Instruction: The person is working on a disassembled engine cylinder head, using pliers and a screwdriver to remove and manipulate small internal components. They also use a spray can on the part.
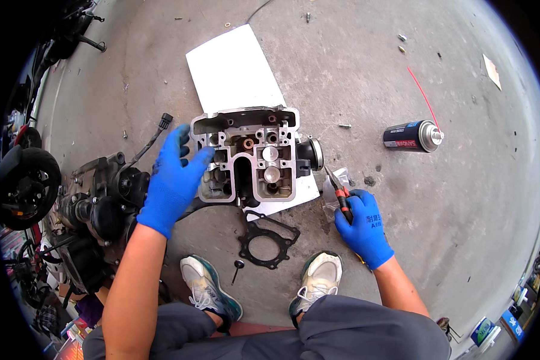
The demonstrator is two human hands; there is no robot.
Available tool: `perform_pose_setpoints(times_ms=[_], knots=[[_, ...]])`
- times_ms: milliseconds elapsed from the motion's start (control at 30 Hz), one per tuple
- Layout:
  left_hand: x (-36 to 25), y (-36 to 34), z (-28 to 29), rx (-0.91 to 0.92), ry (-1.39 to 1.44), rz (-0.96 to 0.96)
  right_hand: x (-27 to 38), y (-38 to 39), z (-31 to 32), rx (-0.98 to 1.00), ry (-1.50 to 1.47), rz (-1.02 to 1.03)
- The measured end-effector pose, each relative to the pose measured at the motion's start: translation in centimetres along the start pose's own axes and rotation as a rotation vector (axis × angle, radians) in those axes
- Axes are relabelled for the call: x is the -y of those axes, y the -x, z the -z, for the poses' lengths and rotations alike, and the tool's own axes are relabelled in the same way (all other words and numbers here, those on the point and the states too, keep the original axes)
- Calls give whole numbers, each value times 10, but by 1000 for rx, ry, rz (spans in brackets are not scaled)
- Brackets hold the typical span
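Note:
A silver metal engine cylinder head (259, 174) lies on the floor in front of me, its open chambers facing up. Two round bucket-shaped caps (271, 174) sit in its right side. My left hand (177, 186), in a blue glove, hovers at the head's left edge with fingers apart and nothing visible in them; whether they touch the metal, I cannot tell. In my blue-gloved right hand (366, 231) is a pair of needle-nose pliers (343, 201) with red and black handles, the tips pointing toward the black intake pipe (313, 155) on the head's right.
White sheets (234, 72) lie under the head. Nearer me are a black gasket (244, 245) and an engine valve (238, 265). A clear plastic bag (331, 207) lies beside the pliers. At right stands a spray can (411, 136) with a red straw; at left, an engine block (105, 207).

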State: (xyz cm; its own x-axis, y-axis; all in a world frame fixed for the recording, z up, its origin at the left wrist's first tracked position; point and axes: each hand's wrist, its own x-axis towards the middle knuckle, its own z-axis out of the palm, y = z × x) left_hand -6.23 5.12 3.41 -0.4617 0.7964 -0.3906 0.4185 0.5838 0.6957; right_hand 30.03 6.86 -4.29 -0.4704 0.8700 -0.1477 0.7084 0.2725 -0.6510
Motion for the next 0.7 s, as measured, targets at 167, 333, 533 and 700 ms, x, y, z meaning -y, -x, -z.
perform_pose_setpoints(times_ms=[167,333,533,700], knots=[[20,10,-31,-62,-89,-158,1,1,-5,-39,175,24],[26,10,-48,-142,101,-183,-7,3,-11,-14,284,49],[30,-7,-40,-120,137,-127,-20,7,4,-2,26,-49],[29,-20,-27,49,356,-36,9,12,40,-129,-925,-632]])
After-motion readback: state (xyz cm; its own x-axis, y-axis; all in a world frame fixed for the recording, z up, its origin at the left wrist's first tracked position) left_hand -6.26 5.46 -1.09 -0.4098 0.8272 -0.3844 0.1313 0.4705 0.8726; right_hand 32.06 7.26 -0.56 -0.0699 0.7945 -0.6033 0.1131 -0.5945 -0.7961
